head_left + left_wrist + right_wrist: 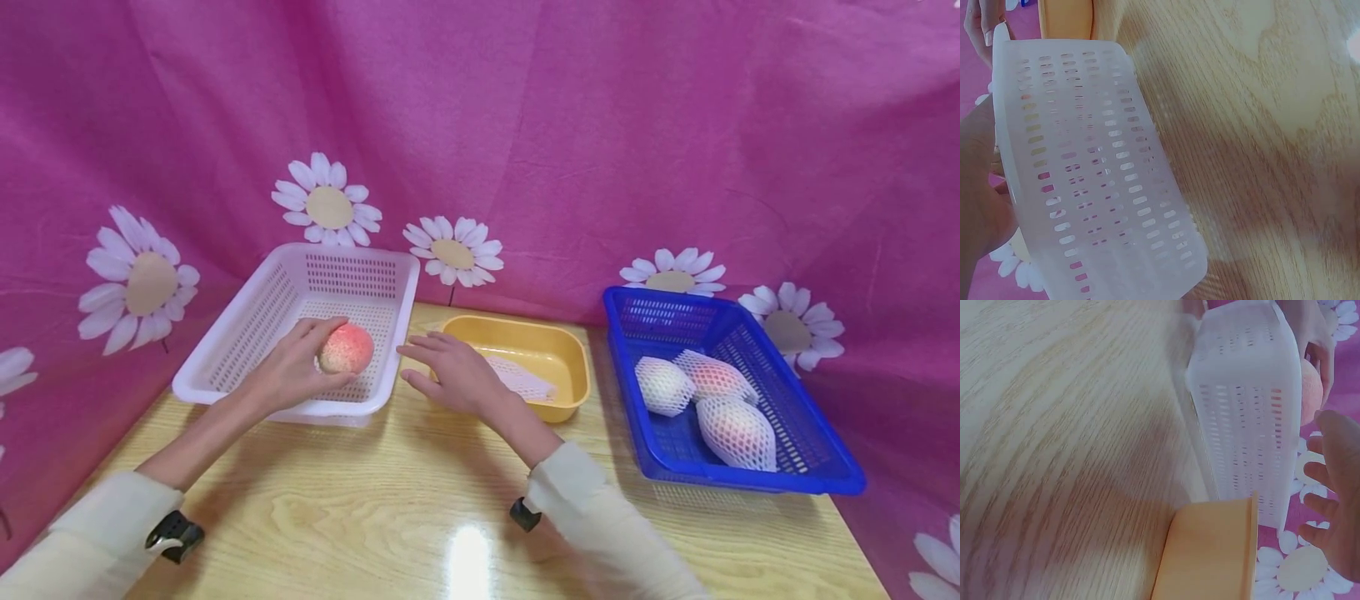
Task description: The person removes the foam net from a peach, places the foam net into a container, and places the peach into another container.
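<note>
My left hand [296, 367] grips a red and pale yellow peach [348, 348] over the white basket [288, 410], thumb and fingers curled round its sides. In the right wrist view the peach [1311, 392] shows above the basket's rim. My right hand [459, 372] holds nothing, its fingers spread loosely between the white basket's right rim and the yellow tray [551, 333]. Inside that tray lies a white foam net sleeve [521, 377], partly hidden by the right hand. The left wrist view mostly shows the basket's slotted side [1094, 169], hiding the peach.
To the right stands a blue basket [750, 477] with several pieces of fruit [737, 432] in white foam nets. All the containers sit on a wooden table [337, 517]. Behind them hangs a pink cloth [525, 150] with white daisies.
</note>
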The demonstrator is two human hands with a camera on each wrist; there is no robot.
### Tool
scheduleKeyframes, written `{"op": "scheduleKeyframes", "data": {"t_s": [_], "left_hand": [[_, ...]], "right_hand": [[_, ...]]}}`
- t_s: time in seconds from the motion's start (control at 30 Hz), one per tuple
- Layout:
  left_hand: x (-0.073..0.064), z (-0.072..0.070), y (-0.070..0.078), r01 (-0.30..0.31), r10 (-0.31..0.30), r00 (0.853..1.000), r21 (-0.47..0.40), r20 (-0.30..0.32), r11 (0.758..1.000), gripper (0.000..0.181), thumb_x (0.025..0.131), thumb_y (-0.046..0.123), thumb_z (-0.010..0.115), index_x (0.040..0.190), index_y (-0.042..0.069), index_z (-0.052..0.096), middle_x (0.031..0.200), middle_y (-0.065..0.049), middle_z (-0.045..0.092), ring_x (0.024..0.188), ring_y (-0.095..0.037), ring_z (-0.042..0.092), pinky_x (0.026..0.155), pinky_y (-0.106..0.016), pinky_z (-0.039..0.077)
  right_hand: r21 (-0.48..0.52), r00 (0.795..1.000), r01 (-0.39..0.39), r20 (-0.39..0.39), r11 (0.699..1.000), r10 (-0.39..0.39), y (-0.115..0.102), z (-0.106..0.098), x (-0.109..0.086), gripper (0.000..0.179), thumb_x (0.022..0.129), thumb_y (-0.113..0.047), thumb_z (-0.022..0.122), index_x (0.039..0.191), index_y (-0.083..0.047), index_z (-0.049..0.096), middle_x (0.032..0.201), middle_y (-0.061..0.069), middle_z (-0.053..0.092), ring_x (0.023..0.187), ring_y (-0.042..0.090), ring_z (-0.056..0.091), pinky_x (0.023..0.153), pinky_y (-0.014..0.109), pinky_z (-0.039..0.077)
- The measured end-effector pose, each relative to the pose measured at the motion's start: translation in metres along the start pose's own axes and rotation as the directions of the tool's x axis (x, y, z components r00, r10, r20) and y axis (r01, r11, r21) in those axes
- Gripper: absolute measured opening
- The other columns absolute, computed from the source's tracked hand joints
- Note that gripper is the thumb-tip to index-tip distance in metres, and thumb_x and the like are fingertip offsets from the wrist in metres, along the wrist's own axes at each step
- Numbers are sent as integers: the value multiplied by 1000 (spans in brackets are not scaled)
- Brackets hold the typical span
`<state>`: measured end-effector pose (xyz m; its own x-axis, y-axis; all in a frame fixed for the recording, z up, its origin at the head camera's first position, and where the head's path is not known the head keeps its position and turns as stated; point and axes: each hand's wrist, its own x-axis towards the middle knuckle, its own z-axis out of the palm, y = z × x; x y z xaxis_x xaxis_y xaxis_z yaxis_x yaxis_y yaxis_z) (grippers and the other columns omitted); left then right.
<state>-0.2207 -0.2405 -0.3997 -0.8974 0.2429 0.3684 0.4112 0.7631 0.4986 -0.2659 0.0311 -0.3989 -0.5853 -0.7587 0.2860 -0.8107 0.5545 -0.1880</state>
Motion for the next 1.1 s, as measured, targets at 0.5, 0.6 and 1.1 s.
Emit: {"op": "scheduleKeyframes", "data": {"t_s": [0.5,0.6,1.1], "left_hand": [[2,-2,-1,42,-44,997,40,58,998,81,80,30,83,144,-1,46,121,-28,54,103,-40,59,86,-57,52],[3,-2,-1,56,-60,995,50,78,997,80,80,33,83,143,-1,46,120,-28,55,103,-41,59,85,-57,52],[4,-2,-7,102,-110,982,57,153,993,82,79,33,81,144,-3,46,127,-32,53,110,-44,57,87,-59,51]], "right_hand": [[-59,996,85,-12,995,-86,-11,10,9,41,102,-37,56,137,-16,63,143,8,56,136,30,46,116,38,30],[-41,995,102,-4,994,-102,-13,12,11,40,103,-36,55,135,-15,64,142,9,56,136,28,45,117,35,27],[-5,965,262,18,965,-262,-20,19,22,32,104,-24,53,130,-12,67,136,9,61,139,29,42,118,38,25]]}}
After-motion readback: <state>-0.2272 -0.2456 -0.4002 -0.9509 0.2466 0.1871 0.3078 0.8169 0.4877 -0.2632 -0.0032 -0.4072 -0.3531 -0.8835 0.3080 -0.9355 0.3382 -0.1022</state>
